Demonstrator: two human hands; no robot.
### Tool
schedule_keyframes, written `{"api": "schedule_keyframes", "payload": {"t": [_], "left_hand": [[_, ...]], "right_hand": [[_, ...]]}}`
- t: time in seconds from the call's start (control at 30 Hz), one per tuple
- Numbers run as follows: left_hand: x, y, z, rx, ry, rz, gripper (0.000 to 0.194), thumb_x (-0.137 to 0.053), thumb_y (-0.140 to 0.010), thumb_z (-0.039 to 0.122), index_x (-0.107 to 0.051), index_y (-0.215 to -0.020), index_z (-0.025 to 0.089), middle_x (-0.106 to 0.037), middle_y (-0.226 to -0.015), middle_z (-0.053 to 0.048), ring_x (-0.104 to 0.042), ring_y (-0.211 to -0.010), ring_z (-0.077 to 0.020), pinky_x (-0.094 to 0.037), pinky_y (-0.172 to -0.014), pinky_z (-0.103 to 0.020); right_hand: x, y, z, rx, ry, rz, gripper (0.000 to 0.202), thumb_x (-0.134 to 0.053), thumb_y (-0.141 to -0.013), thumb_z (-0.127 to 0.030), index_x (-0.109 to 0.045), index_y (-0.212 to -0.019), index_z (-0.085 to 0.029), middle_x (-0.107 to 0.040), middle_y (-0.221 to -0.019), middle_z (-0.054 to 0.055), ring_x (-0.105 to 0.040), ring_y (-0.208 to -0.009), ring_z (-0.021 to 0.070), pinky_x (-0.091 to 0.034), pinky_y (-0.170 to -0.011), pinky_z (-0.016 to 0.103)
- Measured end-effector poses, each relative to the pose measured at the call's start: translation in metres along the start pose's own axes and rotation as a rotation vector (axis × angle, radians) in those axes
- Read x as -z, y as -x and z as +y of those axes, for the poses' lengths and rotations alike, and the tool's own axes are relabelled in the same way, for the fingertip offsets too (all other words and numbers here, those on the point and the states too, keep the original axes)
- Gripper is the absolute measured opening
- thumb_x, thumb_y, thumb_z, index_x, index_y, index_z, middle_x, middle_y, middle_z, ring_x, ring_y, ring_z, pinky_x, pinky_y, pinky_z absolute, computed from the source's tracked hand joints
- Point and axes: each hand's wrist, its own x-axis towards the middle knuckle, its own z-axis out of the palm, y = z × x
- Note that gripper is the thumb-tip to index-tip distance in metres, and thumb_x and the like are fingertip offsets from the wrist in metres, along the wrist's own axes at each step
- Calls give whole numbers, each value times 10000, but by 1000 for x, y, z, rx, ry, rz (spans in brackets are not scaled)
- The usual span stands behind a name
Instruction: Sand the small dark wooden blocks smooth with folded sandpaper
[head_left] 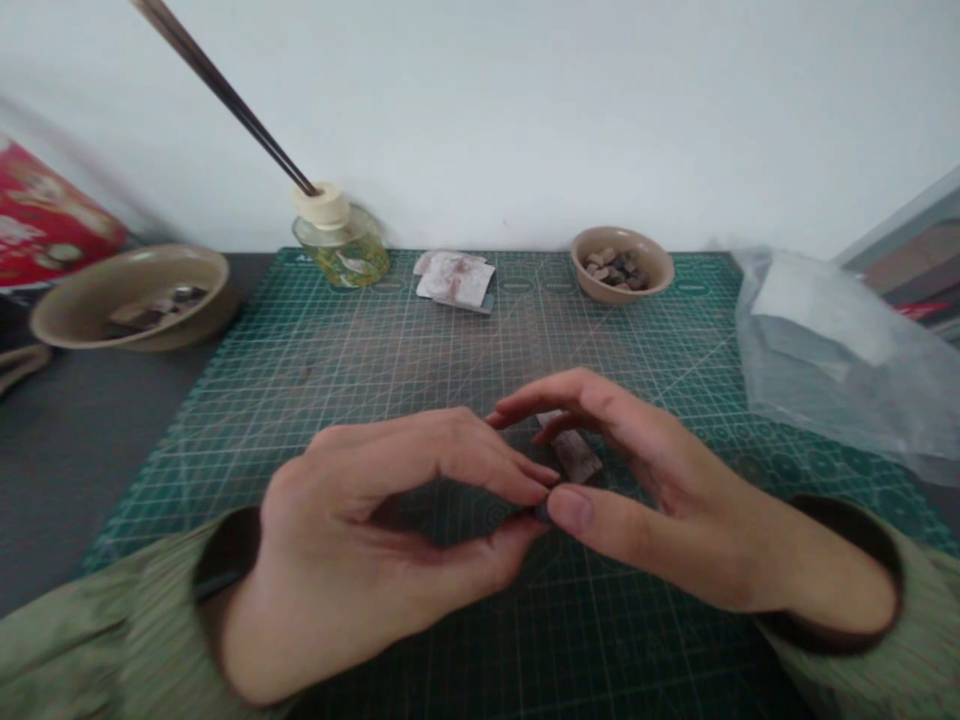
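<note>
My left hand [375,540] pinches a small dark piece [543,512] between thumb and fingertips, over the lower middle of the green cutting mat [315,360]. Most of the piece is covered by fingers, so its kind cannot be made out. The thumb of my right hand [675,510] rests against the piece's right side. My right fingers arch apart from that thumb, with the foremost fingertip close to the back of my left fingers. Partly behind the right hand, a small pale, worn-looking strip [576,455] lies on the mat.
At the back stand a reed diffuser bottle [345,250], a stack of stained white pads [455,280] and a small bowl [622,290] of brownish pieces. A larger bowl [172,335] and a red package [52,220] are left; a clear plastic bag [847,370] lies right.
</note>
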Motion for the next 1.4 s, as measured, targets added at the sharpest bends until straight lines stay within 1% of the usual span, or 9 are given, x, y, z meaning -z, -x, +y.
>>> {"api": "schedule_keyframes", "payload": {"t": [0.57, 0.77, 0.87, 0.93, 1.0, 1.07, 1.2, 1.3, 1.4], "left_hand": [[3, 2, 3, 53, 14, -4, 217, -920, -878, 115, -858, -947, 311, -893, -951, 63, -871, -867, -179, -742, -862, -328], [3, 2, 4, 54, 9, -10, 219, -923, -878, 110, -853, -945, 306, -889, -953, 79, -864, -872, -162, -739, -921, -331], [2, 2, 4, 48, 5, -8, 235, -920, -870, 93, -846, -951, 300, -891, -966, 79, -863, -875, -157, -729, -872, -304], [1, 2, 4, 46, 5, -6, 235, -909, -873, 88, -846, -953, 300, -891, -962, 76, -861, -862, -157, -720, -817, -292], [1, 2, 2, 62, -24, 3, 230, -897, -875, 92, -842, -950, 302, -889, -951, 74, -858, -849, -159, -707, -782, -290], [1, 4, -1, 91, -88, 20, 221, -896, -874, 110, -839, -961, 305, -890, -959, 70, -854, -848, -163, -691, -773, -296], [2, 6, -8, 151, -196, 42, 152, -906, -908, 202, -860, -999, 315, -884, -956, 53, -819, -793, -171, -649, -725, -321], [2, 6, -11, 160, -219, 40, 151, -914, -918, 248, -878, -1033, 338, -868, -935, 57, -788, -766, -163, -605, -676, -316], [2, 3, -12, 155, -232, 28, 172, -923, -913, 258, -885, -1046, 360, -851, -925, 68, -767, -772, -151, -574, -674, -308]], "right_hand": [[0, 0, -1, -14, 88, -45, 802, -940, -869, -171, -575, -1576, -274, -769, -1388, 54, -766, -1163, 240, -661, -1002, 366], [2, 1, -4, -9, 85, -55, 808, -940, -877, -187, -572, -1589, -290, -754, -1469, 65, -748, -1286, 279, -644, -1062, 397], [2, 0, -4, 30, 49, 3, 619, -865, -975, -263, -620, -1544, -262, -744, -1490, 82, -742, -1297, 282, -633, -1057, 397], [2, -3, -1, 22, 92, 175, 335, -721, -1103, -365, -693, -1415, -248, -784, -1373, 86, -764, -1206, 268, -624, -986, 392], [2, -7, 5, -52, 304, 381, 250, -607, -1165, -434, -736, -1241, -233, -808, -1141, 77, -765, -1013, 251, -577, -853, 390], [3, -10, 12, -152, 604, 479, 278, -671, -1125, -493, -736, -1127, -223, -776, -977, 60, -711, -856, 242, -488, -754, 393], [4, -13, 18, -205, 891, 396, 370, -897, -946, -529, -722, -1049, -220, -773, -998, 64, -695, -861, 262, -433, -743, 387], [5, -14, 18, -210, 893, 359, 322, -956, -894, -409, -729, -1013, -215, -775, -1019, 60, -695, -863, 252, -442, -735, 375], [7, -15, 14, -261, 773, 343, 254, -962, -883, -332, -742, -940, -218, -753, -875, 25, -659, -751, 214, -428, -668, 352]]}}
